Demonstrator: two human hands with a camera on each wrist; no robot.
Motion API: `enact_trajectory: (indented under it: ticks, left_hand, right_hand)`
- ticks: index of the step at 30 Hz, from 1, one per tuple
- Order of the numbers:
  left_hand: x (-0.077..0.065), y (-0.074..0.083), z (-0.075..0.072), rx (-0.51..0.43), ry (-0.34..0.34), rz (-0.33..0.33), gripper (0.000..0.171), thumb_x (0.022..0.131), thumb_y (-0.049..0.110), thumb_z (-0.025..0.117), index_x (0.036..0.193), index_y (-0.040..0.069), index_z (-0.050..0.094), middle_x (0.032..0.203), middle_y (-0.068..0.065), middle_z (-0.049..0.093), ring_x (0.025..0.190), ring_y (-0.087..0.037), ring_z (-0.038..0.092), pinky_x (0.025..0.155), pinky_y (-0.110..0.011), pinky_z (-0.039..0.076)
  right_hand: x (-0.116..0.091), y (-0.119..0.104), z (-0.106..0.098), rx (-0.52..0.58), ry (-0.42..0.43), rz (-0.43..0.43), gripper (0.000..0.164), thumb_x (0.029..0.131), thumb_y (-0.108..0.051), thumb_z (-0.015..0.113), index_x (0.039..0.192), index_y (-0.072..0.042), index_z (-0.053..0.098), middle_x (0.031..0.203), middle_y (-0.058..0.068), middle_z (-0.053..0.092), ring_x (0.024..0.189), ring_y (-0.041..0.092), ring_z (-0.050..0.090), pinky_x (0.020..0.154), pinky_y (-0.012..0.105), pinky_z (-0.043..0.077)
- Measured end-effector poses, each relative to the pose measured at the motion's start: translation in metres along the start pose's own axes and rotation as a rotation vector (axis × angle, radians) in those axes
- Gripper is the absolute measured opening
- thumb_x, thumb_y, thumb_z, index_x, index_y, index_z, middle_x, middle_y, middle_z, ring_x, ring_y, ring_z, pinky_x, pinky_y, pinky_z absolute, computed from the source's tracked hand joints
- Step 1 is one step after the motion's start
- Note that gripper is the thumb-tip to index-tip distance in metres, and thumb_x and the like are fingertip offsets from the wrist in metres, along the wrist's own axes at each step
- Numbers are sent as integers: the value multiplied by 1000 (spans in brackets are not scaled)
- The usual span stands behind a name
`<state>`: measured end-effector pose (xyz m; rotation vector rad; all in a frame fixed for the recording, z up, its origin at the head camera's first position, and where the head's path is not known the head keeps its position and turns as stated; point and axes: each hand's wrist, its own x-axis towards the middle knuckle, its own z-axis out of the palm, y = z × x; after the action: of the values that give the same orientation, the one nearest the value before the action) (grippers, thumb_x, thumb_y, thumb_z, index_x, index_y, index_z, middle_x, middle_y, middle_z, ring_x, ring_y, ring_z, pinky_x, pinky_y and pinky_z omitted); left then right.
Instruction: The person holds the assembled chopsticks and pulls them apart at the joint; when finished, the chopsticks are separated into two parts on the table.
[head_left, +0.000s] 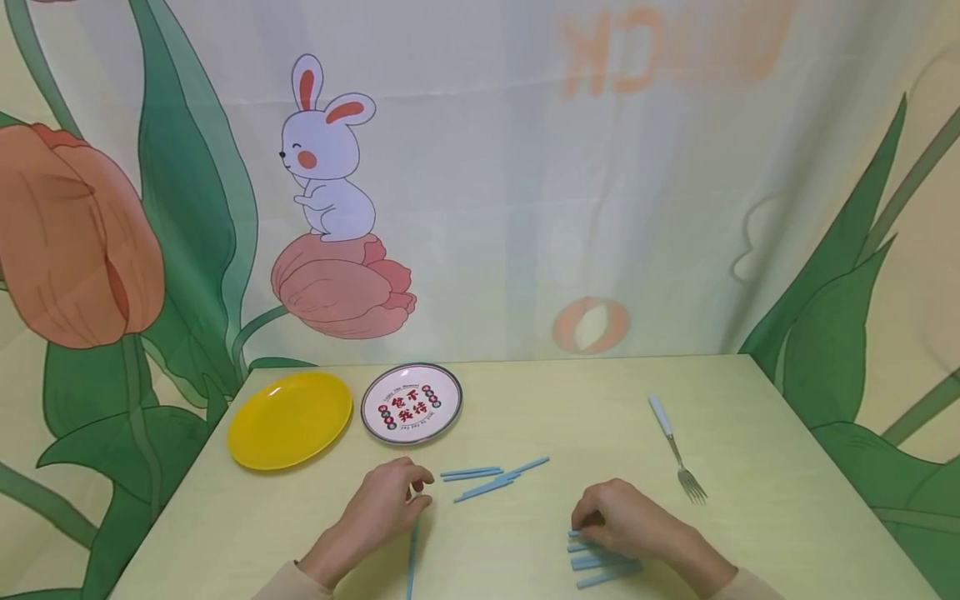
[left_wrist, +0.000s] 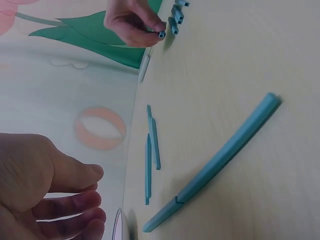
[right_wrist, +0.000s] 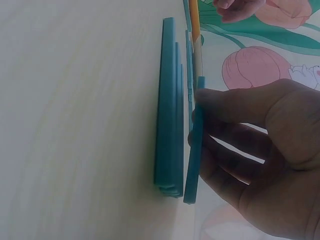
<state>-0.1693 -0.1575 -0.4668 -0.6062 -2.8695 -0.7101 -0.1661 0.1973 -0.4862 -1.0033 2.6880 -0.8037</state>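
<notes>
My right hand [head_left: 626, 521] pinches a slim blue stick [right_wrist: 194, 150] between thumb and fingers. Just below it, several more blue sticks [head_left: 596, 562] lie in a roughly parallel row. Over at the left, my left hand [head_left: 386, 504] hovers with loosely bent fingers and nothing in them. Beneath that hand, two blue sticks [left_wrist: 227, 145] lie end to end on the table, as the left wrist view shows. A loose group of blue sticks [head_left: 483, 483] rests between the two hands, some overlapping.
A yellow plate [head_left: 288, 421] and a white plate with red characters [head_left: 412, 404] sit at the back left of the table [head_left: 547, 417]. To the right lies a fork [head_left: 675, 446] with a pale handle. A printed curtain [head_left: 487, 183] hangs behind the table.
</notes>
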Motion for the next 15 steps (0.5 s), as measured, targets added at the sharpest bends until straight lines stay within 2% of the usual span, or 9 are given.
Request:
enact_trajectory:
  ticks: [7,15]
  left_hand:
    - [-18,1,0,-42,-5,-18,14,77,10,78,90,7,73,75,3,60,65,-9,54,58,-21,41]
    - [-29,6,1,-33,-88,-94,19,78,16,79,94,8,73,77,4,59,66,-8,51,60,-26,44]
  right_hand:
    - [-1,-1,0,10,-4,-5,5,82,-9,75,85,-13,77,83,-9,71,77,-4,58,70,20,52]
    - [-1,-1,0,-2,4,-13,10,81,-7,76,84,-16,77,82,-13,69,76,-4,59,68,19,52]
